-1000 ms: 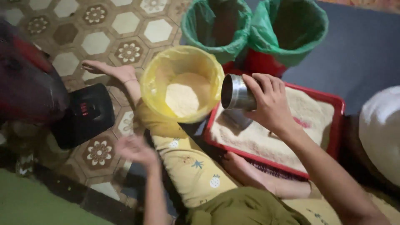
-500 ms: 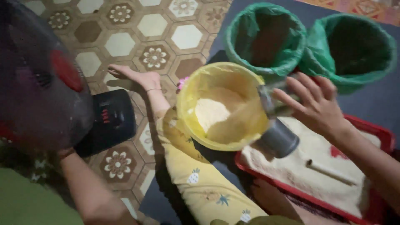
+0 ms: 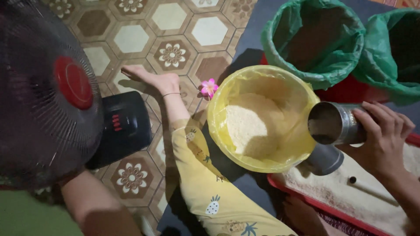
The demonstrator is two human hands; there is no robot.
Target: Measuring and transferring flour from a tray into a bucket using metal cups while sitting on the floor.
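My right hand grips a shiny metal can, held on its side with its open mouth at the right rim of a bucket lined with a yellow bag. A heap of pale grain lies inside the bucket. My left forearm reaches up from the bottom left, and its hand is hidden behind the dark fan head. My leg in yellow patterned trousers stretches past the bucket, its bare foot on the tiled floor.
A red tray of pale grain lies at the lower right, with a grey cup at its near corner. Two green-lined bins stand behind. The fan's black base and a pink flower are on the floor.
My right hand brought the can to the bucket, tipped it there, and now holds it sideways at the rim. My left hand, open in the air before, went to the fan and out of sight.
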